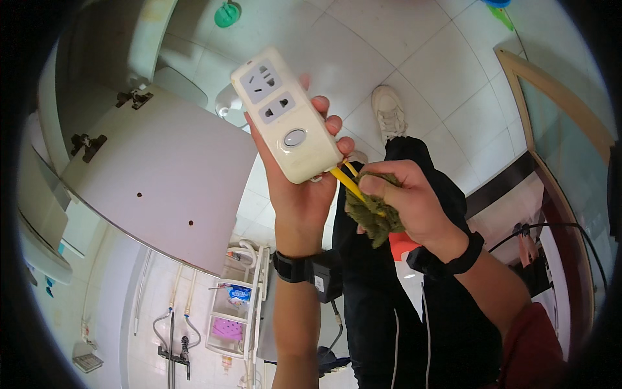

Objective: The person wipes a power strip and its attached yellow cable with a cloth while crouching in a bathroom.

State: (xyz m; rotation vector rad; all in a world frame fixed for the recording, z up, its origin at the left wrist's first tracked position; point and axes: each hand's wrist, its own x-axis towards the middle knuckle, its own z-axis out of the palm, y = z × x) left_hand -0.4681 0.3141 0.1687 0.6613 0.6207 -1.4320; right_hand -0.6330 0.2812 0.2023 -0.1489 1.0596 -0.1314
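My left hand grips a cream power strip from beneath, its fingertips curling over the right edge. The strip is tilted, with its grey socket panels and an oval switch facing up. A yellow cord comes out of the strip's lower end. My right hand is closed on a crumpled olive-green cloth, which is wrapped around part of that cord just below the strip. Where the cord goes past the cloth is mostly hidden.
A white cabinet door stands open at the left. Below it is a white shelf rack holding packets and a purple basket. A wood-framed glass door is at the right. A green object lies on the tiled floor.
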